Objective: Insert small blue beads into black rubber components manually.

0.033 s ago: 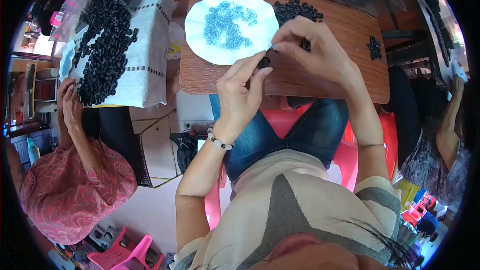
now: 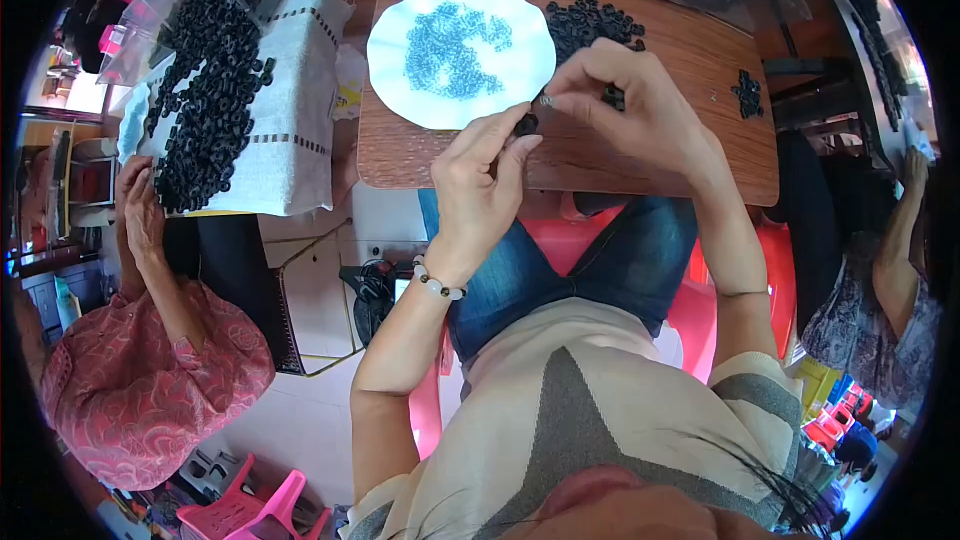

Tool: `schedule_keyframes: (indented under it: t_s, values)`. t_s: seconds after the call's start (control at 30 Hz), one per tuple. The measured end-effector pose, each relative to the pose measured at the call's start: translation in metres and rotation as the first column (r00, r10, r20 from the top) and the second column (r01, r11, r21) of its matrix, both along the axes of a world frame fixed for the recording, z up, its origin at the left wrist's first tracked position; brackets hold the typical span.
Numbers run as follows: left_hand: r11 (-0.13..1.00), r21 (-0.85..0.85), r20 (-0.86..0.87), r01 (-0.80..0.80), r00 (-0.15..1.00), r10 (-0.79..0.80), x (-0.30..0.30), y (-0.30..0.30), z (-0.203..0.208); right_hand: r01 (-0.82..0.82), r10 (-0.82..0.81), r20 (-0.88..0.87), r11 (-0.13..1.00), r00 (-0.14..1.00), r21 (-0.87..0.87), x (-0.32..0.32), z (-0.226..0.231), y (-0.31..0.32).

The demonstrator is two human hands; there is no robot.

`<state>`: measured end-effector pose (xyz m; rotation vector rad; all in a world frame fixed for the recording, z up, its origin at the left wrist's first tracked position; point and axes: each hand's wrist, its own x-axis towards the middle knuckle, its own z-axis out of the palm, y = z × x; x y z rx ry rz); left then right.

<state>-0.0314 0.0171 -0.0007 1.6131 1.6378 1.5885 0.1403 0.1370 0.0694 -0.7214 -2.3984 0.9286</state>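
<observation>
Over the table's front half, my left hand (image 2: 480, 180) pinches a small black ring-like part (image 2: 526, 125) between thumb and forefinger. Just to its right, my right hand (image 2: 640, 105) is closed at the fingertips on a tiny silvery piece (image 2: 545, 100), which looks like a small spring. The two hands are close together but apart. A dark bit (image 2: 613, 96) shows by the curled fingers of my right hand; whether it is held there or lies behind, I cannot tell. Beyond my left hand sits a white scalloped plate (image 2: 390, 80) bearing many tiny silvery pieces (image 2: 445, 50).
Black parts (image 2: 600, 25) are heaped behind my right hand, with a small cluster (image 2: 747, 95) at the brown table's (image 2: 400, 155) right. On the left, a cloth-covered table (image 2: 290, 130) carries a large black pile (image 2: 210, 90), beside a co-worker's hand (image 2: 143, 210). Another person sits at right.
My right fingertips have shifted slightly, and the tiny silvery piece shows more plainly between them. My left hand keeps its hold on the black part.
</observation>
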Motion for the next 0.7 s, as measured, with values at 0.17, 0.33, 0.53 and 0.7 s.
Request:
schedule_keyframes:
  t_s: [0.17, 0.33, 0.53, 0.7]
  values:
    - [0.997, 0.034, -0.018, 0.068, 0.998, -0.067, 0.002, 0.002, -0.004, 0.011, -0.011, -0.001, 0.998, 1.0, 0.056, 0.011, -0.002, -0.014]
    - [0.996, 0.022, -0.015, 0.081, 0.997, -0.081, 0.009, -0.001, -0.003, -0.027, 0.024, 0.024, 0.991, 0.999, 0.134, 0.012, -0.008, -0.017]
    - [0.995, -0.018, -0.018, 0.094, 0.995, -0.095, 0.009, -0.002, -0.004, -0.054, 0.058, -0.014, 0.979, 0.998, 0.196, 0.013, -0.014, -0.018]
    - [0.994, 0.011, -0.032, 0.107, 0.994, -0.106, 0.007, 0.0, -0.007, -0.016, 0.019, -0.02, 0.993, 1.0, 0.119, 0.011, -0.011, -0.025]
